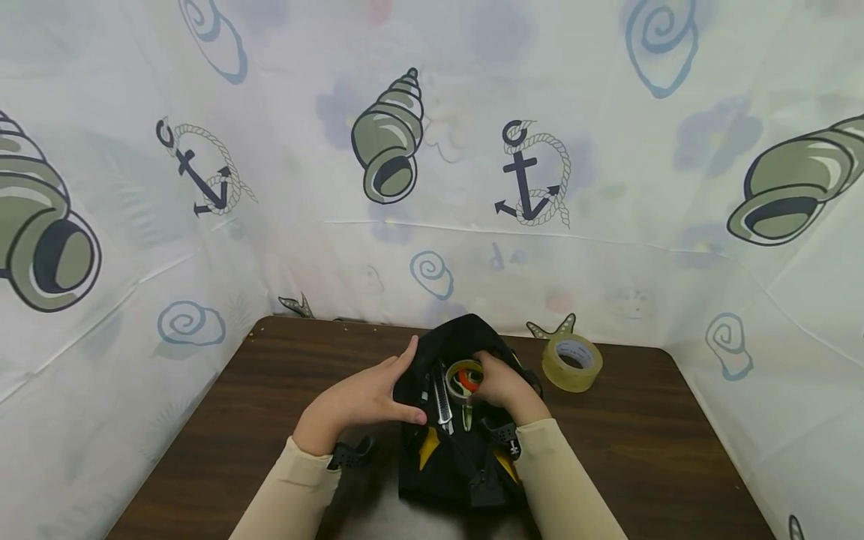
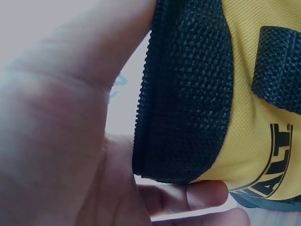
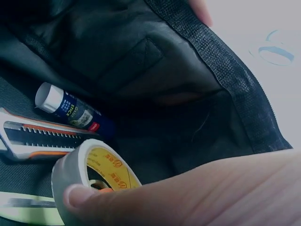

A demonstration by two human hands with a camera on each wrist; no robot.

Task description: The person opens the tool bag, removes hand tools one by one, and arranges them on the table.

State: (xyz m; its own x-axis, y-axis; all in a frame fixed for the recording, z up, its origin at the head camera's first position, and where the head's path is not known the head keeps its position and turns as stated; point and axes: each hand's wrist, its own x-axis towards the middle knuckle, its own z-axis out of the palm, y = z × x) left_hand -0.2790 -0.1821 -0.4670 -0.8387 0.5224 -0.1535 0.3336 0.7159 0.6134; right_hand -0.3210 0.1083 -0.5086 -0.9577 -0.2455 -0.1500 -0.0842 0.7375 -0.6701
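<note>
A black and yellow zippered tool bag (image 1: 439, 480) lies with its mouth spread. My left hand (image 1: 358, 401) holds its left edge, with fingers (image 2: 188, 195) along the outside in the left wrist view. My right hand (image 1: 502, 386) reaches inside and grips a grey roll of tape (image 3: 66, 176), thumb on its rim; its other fingers are hidden. Within the bag are a utility knife (image 3: 47, 141), a blue and white glue stick (image 3: 75, 110) and a pale green item (image 3: 33, 214), only partly seen. Something orange (image 1: 470, 379) shows through the tape ring.
On the brown wooden table (image 1: 648, 435), a clear yellowish tape roll (image 1: 572, 379) stands right of the bag, near the back edge. A white patterned cloth (image 1: 304, 172) encloses the back and sides.
</note>
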